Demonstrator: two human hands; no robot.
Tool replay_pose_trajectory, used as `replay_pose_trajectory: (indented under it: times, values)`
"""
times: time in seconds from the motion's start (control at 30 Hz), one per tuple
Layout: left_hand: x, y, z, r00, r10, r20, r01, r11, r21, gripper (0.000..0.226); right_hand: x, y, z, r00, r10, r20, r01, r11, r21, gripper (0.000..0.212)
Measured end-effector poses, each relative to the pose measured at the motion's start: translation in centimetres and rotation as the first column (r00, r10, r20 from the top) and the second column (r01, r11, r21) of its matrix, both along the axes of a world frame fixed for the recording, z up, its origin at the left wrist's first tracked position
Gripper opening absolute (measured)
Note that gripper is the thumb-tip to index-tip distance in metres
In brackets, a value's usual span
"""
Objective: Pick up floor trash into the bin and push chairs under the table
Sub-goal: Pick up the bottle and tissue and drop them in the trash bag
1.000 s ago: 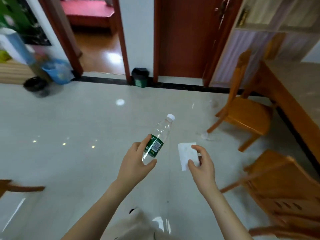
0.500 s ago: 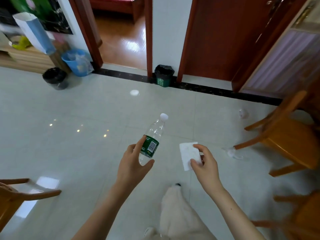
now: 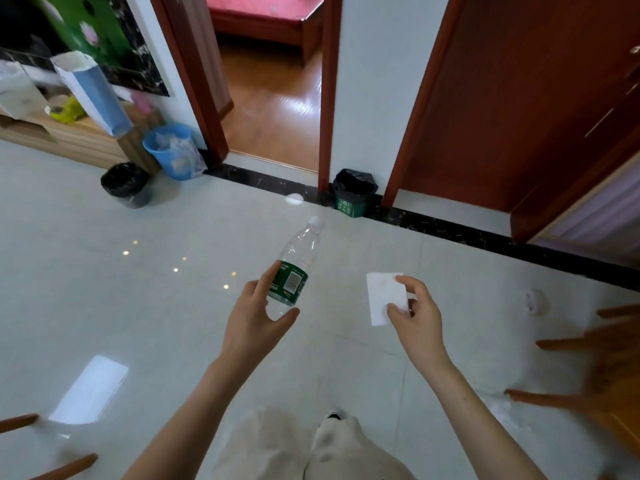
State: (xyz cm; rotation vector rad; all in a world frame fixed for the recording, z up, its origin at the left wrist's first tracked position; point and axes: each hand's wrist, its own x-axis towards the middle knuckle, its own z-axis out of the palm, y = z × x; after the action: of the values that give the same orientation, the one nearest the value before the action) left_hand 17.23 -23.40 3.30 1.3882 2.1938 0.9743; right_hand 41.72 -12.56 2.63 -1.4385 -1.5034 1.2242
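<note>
My left hand (image 3: 254,315) grips a clear plastic bottle (image 3: 297,263) with a green label and white cap, its neck pointing up and away. My right hand (image 3: 417,315) pinches a white paper tissue (image 3: 382,294) between thumb and fingers. A small green bin with a black liner (image 3: 353,197) stands against the wall straight ahead, between two doorways. A crumpled bit of white trash (image 3: 533,301) lies on the tiled floor at the right, near a blurred wooden chair (image 3: 602,368).
A black bin (image 3: 124,185) and a blue bin (image 3: 173,152) stand at the left beside a low wooden cabinet (image 3: 65,142). Wooden chair legs (image 3: 41,445) show at the bottom left. An open doorway (image 3: 270,109) leads to a room with wood flooring.
The view has swung left and moved closer to the wall; the green bin is nearer and the chairs have slid to the right edge. Both hands keep hold of the bottle and the tissue.
</note>
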Motion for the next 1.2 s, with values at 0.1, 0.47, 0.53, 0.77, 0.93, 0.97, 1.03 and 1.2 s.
replay_pose_trajectory:
  times: [0.1, 0.47, 0.53, 0.77, 0.93, 0.97, 1.03, 1.2]
  values:
    - [-2.2, 5.6, -0.5, 1.0, 0.005, 0.015, -0.005, 1.0, -0.024, 0.086, -2.5, 5.9, -0.1, 1.0, 0.0, -0.024, 0.0, 1.0, -0.007, 0.046]
    - [-15.3, 30.7, -3.9, 0.993, -0.11, 0.051, 0.112, 0.993, -0.045, 0.085, -14.5, 28.5, -3.1, 0.995, -0.092, -0.023, 0.092, 0.996, -0.016, 0.044]
    - [-17.9, 35.2, -3.2, 0.987, -0.158, 0.029, 0.16, 0.986, -0.05, 0.085, -16.6, 32.3, -2.7, 0.991, -0.133, -0.036, 0.132, 0.991, -0.024, 0.044]
    - [-23.0, 50.3, -2.4, 0.968, -0.25, 0.034, 0.252, 0.964, -0.086, 0.084, -21.3, 44.3, -2.2, 0.98, -0.201, -0.002, 0.201, 0.979, -0.023, 0.043]
    - [-23.5, 60.4, -4.9, 0.961, -0.259, 0.094, 0.268, 0.956, -0.116, 0.084, -23.3, 54.1, -4.3, 0.978, -0.204, 0.033, 0.205, 0.977, -0.049, 0.045]
    - [-23.4, 62.4, -5.4, 0.961, -0.258, 0.1, 0.269, 0.955, -0.127, 0.084, -23.5, 56.2, -4.9, 0.98, -0.197, 0.036, 0.199, 0.979, -0.052, 0.045]
    - [-23.4, 66.5, -6.3, 0.961, -0.255, 0.111, 0.27, 0.952, -0.146, 0.084, -23.9, 60.4, -5.9, 0.982, -0.182, 0.042, 0.184, 0.982, -0.052, 0.045]
    - [-24.0, 75.6, -8.1, 0.955, -0.265, 0.136, 0.29, 0.931, -0.22, 0.083, -24.7, 69.6, -7.6, 0.977, -0.203, 0.066, 0.209, 0.973, -0.097, 0.044]
